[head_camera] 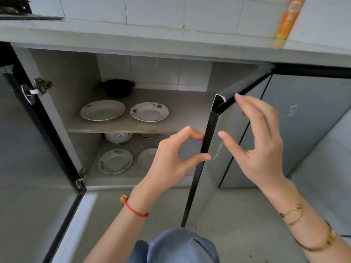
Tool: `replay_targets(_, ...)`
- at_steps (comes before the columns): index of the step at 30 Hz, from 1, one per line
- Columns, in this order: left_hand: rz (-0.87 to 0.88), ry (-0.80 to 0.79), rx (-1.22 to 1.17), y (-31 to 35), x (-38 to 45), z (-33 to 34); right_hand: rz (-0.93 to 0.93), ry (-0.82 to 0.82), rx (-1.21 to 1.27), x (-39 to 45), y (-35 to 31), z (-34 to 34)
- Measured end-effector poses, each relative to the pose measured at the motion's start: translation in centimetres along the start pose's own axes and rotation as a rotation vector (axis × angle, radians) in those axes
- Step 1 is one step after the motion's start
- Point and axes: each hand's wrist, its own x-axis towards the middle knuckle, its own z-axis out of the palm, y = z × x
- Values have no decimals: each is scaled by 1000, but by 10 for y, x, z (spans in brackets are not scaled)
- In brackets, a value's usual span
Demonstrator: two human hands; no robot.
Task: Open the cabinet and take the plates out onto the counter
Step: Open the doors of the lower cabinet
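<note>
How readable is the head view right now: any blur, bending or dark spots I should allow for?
Head view: wide-angle bending bows the counter edge and door frames; the orange bottle at the top right is smeared; the upper-shelf plates are evenly lit, while the lower-shelf plates are dimmer, one partly hidden behind the left hand.

Glossy white ceramic plates (102,110) sit on a matt grey shelf (121,128) that looks like stone. The cabinet door (207,141) has a smooth black frame, apparently metal, around a dull grey panel. Shiny metal hinge (39,88). Glazed white wall tiles (152,10). Glossy orange plastic bottle (288,18).
</note>
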Motion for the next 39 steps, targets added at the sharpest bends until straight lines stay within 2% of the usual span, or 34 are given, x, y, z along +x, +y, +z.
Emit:
replay_targets(11, 244, 17, -137, 28, -14, 79, 128, -36, -102, -36, -1, -79)
replay_targets(16, 274, -90, -199, 33, -14, 109, 219, -81, -145, -47, -4, -108)
replay_targets(22, 369, -241, -95, 36, -1, 139, 275, -90, -249, -59, 6, -148)
replay_targets(27, 381, -338, -57, 49, 9, 172, 353, -85, -286, -68, 17, -178)
replay_targets(39, 397, -470, 20, 60, 29, 235, 539, -140, -571, -73, 51, -234)
